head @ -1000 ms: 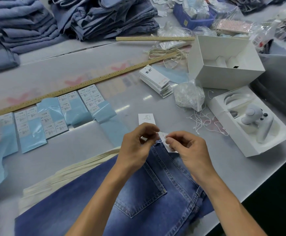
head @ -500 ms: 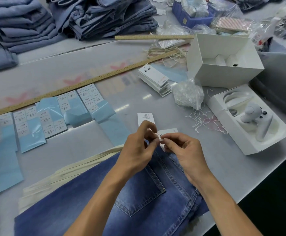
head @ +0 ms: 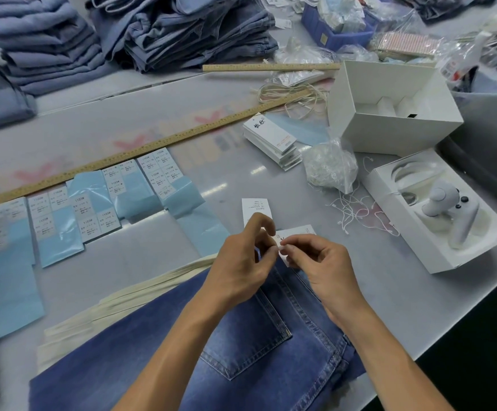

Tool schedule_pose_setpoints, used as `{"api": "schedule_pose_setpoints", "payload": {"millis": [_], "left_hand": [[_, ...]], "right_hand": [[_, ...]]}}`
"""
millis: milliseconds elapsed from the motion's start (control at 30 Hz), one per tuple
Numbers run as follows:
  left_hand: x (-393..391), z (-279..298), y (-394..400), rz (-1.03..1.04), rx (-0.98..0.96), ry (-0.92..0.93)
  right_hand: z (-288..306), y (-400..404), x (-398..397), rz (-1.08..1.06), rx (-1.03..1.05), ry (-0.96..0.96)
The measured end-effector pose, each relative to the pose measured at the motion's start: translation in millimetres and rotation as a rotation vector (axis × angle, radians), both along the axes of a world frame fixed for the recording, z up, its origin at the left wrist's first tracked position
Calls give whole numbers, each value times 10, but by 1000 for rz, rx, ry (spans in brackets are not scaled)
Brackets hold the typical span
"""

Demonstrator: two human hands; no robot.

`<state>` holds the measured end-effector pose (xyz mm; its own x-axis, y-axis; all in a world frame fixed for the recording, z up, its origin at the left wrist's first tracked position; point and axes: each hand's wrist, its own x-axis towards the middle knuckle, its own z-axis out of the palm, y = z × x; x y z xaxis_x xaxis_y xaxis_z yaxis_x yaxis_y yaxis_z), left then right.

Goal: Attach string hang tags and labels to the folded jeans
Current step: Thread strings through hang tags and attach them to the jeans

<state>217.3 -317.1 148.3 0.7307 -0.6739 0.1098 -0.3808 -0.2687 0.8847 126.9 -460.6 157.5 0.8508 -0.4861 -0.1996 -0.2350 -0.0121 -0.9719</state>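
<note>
The folded jeans lie on the near edge of the tabletop, waistband end turned away from the person, likely so the band sits right under the hands. Both hands meet just above that waistband. The left hand has its fingers curled, thumb and forefinger pinching something small at the edge of a white hang tag; the right hand pinches the same spot from the other side. Whether a string is between them is too fine to tell, but the pose fits threading or knotting one. A 2nd white tag lies just beyond the hands, within easy reach. Loose white strings, a stack of hang tags and rows of sticker labels lie farther out, ready supply.
</note>
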Motion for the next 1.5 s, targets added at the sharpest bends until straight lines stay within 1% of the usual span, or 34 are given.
{"api": "schedule_pose_setpoints", "payload": {"millis": [133,233,400,500,533,633,667,733,833,933,1067,1200,1333,1400,1467,1500], "left_hand": [[32,6,30,-31,23,-19],[47,10,49,-81,74,-73],[67,7,30,-94,93,-139],[73,-18,16,-57,67,-110],[68,-28,12,-37,24,-52],[71,-79,20,39,-139,232],[78,-104,28,60,-157,286],[80,-156,41,76,-166,329],[50,-197,23,73,-181,352],[26,-215,-35,77,-169,328],[6,-210,-68,66,-102,296],[-32,-186,-31,44,-59,229],[-74,-170,37,64,-49,255],[-88,-162,70,80,-60,282],[-101,-141,111,106,-90,304],[-110,-133,130,119,-110,310]], "right_hand": [[26,-5,-1,55,-105,22],[88,-42,7,117,-220,45],[157,-53,7,165,-318,35],[143,-50,8,119,-242,26],[131,-49,5,87,-175,14],[86,-10,-7,8,36,-36],[60,10,-15,1,63,-43],[-1,49,-35,-18,73,-48],[-92,94,-73,-64,37,-35],[-136,105,-71,-111,5,-31],[-113,79,-46,-80,-106,-39],[-87,30,-67,-96,-86,-29],[-43,28,-86,-40,-82,-29],[-22,-1,-91,-32,-145,-42],[-26,-103,-85,-5,-318,-44],[-35,-160,-78,61,-412,-1]]}}
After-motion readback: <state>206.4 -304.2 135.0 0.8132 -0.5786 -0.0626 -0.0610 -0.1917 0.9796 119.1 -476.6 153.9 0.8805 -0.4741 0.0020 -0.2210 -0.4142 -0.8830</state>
